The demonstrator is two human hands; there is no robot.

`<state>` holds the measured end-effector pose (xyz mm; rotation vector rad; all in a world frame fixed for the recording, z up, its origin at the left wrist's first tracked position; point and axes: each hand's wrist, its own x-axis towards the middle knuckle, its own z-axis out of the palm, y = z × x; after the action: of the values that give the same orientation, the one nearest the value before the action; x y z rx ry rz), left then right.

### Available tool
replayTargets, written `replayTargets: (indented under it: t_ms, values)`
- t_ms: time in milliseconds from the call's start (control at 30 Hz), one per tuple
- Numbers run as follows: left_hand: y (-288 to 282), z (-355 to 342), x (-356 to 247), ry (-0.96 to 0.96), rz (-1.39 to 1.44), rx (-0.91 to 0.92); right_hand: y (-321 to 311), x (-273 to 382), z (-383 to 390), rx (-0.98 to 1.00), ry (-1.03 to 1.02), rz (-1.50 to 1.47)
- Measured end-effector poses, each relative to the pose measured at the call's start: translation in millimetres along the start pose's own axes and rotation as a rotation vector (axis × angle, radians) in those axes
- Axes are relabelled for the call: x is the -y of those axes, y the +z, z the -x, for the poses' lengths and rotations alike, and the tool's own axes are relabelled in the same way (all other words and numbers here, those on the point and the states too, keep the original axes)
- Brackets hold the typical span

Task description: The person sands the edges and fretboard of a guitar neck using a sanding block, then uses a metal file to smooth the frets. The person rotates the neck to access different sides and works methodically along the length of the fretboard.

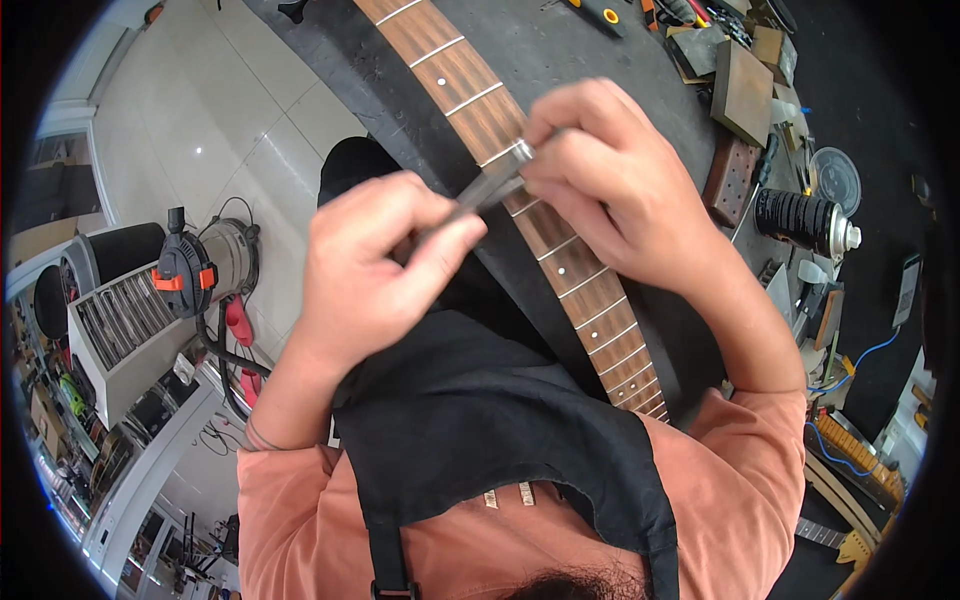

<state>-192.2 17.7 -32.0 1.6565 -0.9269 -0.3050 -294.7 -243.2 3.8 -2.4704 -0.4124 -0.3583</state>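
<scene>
A guitar neck (566, 258) lies slantwise on the dark bench, its brown wooden fingerboard upward with silver frets and pale dot inlays. Just over one fret runs a slim grey metal file (487, 190), blurred a little by motion. Its near-left end is pinched between the thumb and fingers of my left hand (370, 260), to the left of the neck. My right hand (615, 170) closes on the other end, above the fingerboard's right edge. Whether the file touches the fret is hard to see.
On the right stand a black spray can (800, 222), wooden blocks (742, 95) and a drilled brown block (731, 180). A yellow-and-black tool (600, 15) lies at the bench's far side. A shop vacuum (215, 265) stands on the tiled floor at left.
</scene>
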Motion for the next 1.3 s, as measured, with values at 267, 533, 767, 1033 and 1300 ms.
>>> replayTargets:
  t_ms: [267,533,767,1033,1300]
  values:
    - [0,-12,-1,0.149,-0.091,-0.093,0,-5,-13,-0.042,0.0,-0.002]
    - [17,15,-11,0.12,-0.06,0.042,-10,19,28,-0.001,0.031,0.001]
    - [17,9,-4,0.176,-0.181,-0.038,-3,8,15,-0.03,0.009,0.006]
    - [23,22,-17,0.278,-0.119,0.114,-11,20,45,0.028,-0.017,-0.017]
    - [17,12,-9,0.225,-0.299,-0.09,3,9,13,-0.091,-0.024,0.085]
